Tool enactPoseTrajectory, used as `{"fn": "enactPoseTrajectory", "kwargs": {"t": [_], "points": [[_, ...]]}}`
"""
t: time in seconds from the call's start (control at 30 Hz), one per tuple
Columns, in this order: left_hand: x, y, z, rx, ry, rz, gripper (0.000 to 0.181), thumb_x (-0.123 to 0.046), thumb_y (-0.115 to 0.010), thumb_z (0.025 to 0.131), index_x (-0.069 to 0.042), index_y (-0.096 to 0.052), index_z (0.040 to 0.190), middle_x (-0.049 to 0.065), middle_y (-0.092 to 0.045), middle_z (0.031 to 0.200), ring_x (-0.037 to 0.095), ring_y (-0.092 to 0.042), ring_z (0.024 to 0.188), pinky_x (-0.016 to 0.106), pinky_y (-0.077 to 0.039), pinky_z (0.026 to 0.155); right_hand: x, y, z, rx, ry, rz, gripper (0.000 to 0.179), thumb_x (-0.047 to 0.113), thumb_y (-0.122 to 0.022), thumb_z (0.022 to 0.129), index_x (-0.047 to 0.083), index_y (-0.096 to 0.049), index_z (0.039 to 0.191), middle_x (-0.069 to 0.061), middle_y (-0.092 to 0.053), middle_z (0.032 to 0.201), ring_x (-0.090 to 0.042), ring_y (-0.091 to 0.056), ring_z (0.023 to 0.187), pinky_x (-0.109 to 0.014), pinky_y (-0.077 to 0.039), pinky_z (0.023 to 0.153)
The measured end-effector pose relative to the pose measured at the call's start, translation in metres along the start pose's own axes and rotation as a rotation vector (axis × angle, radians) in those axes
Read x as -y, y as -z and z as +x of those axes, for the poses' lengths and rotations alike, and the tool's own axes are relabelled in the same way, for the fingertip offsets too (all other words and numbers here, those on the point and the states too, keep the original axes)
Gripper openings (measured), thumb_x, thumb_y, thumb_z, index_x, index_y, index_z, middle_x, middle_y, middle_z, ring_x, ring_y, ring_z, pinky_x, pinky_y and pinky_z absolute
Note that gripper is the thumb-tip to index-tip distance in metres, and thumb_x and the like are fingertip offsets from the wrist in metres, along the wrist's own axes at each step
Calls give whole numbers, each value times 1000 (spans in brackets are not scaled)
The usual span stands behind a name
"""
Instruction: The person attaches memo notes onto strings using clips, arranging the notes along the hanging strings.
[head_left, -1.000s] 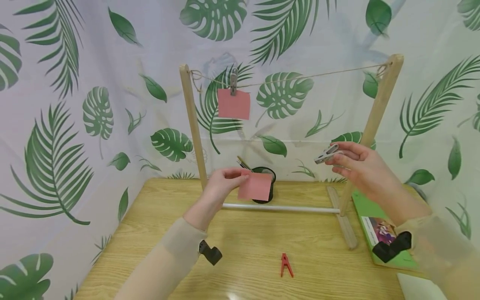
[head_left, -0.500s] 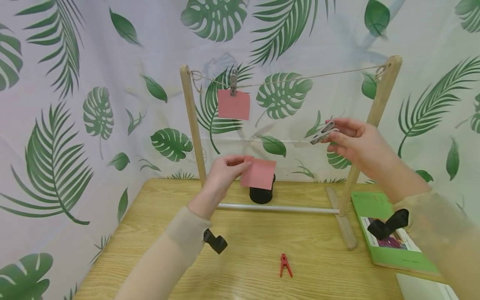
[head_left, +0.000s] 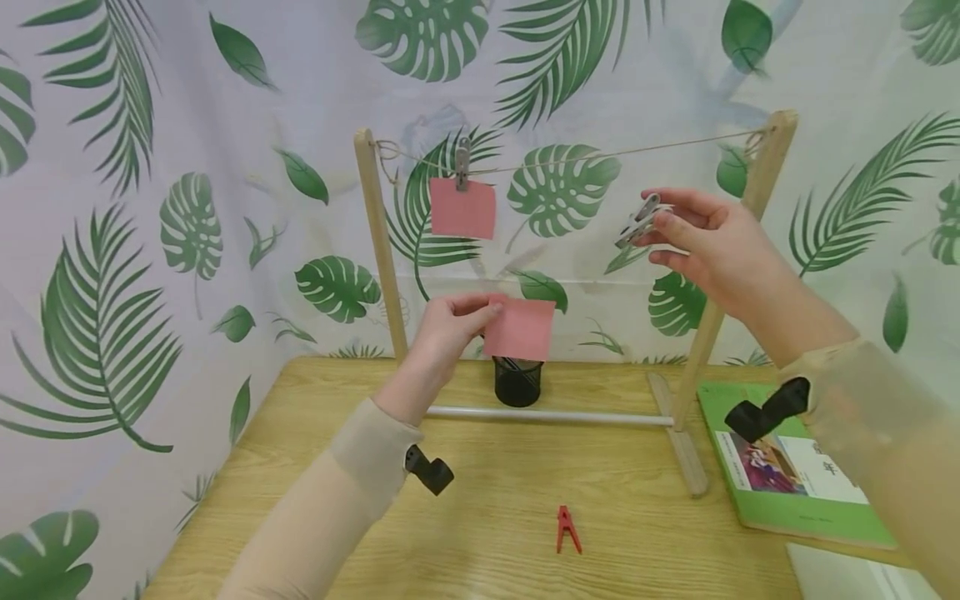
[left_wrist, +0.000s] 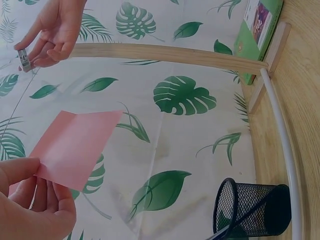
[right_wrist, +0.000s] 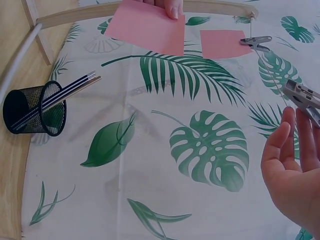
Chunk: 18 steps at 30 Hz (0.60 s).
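Observation:
My left hand (head_left: 442,333) pinches a pink sticky note (head_left: 522,330) by its left edge between thumb and fingers, in front of the wooden stand. Up at the right, my right hand (head_left: 708,242) holds a grey clothespin (head_left: 637,220) between thumb and fingers, its tip pointing down-left, below the string (head_left: 637,151). A second pink note (head_left: 462,210) hangs from the left part of that string, held by another grey clothespin (head_left: 462,163). In the right wrist view the held clothespin (right_wrist: 302,97) is partly cut off by the frame's edge.
The string runs between two wooden posts (head_left: 382,250), joined low by a white rod (head_left: 555,416). A black mesh pen cup (head_left: 517,383) stands behind the rod. A red clothespin (head_left: 567,529) lies on the table (head_left: 465,533). A green book (head_left: 810,508) lies at the right.
Both hands have risen: the left lifts the pink note off its earlier overlap with the pen cup, and the right brings the grey clothespin up towards the string. The hanging note stays put.

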<state>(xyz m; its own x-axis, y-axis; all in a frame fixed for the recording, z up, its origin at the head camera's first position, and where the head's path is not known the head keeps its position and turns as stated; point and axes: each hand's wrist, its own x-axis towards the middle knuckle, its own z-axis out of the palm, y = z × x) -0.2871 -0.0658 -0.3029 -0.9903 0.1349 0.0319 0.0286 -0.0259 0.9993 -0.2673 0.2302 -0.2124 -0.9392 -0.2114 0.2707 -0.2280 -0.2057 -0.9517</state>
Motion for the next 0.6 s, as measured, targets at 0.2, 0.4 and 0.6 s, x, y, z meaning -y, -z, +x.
{"fn": "enactPoseTrajectory", "kwargs": {"t": [0.2, 0.4, 0.6], "points": [[-8, -1, 3, 2, -30, 34, 25, -16, -66, 96, -7, -72, 119, 8, -67, 126, 18, -60, 116, 36, -49, 103, 13, -3, 8, -38, -2, -24, 39, 15, -72, 89, 13, -64, 127, 0, -69, 98, -16, -69, 83, -23, -56, 68], [-15, -7, 6, 10, -47, 20, 27, -17, -65, 97, -7, -71, 121, 6, -66, 129, 18, -58, 123, 34, -48, 106, 24, -9, 15, -35, 17, 18, 41, 12, -74, 87, 11, -64, 127, -1, -69, 95, -18, -70, 77, -23, -55, 62], [-21, -16, 9, 15, -57, 15, 27, -18, -64, 97, -9, -70, 122, 4, -65, 129, 18, -59, 122, 32, -46, 107, 32, -11, 24, -54, 7, 22, 48, 14, -79, 82, 10, -63, 127, -2, -70, 101, -18, -70, 81, -24, -54, 60]]}}
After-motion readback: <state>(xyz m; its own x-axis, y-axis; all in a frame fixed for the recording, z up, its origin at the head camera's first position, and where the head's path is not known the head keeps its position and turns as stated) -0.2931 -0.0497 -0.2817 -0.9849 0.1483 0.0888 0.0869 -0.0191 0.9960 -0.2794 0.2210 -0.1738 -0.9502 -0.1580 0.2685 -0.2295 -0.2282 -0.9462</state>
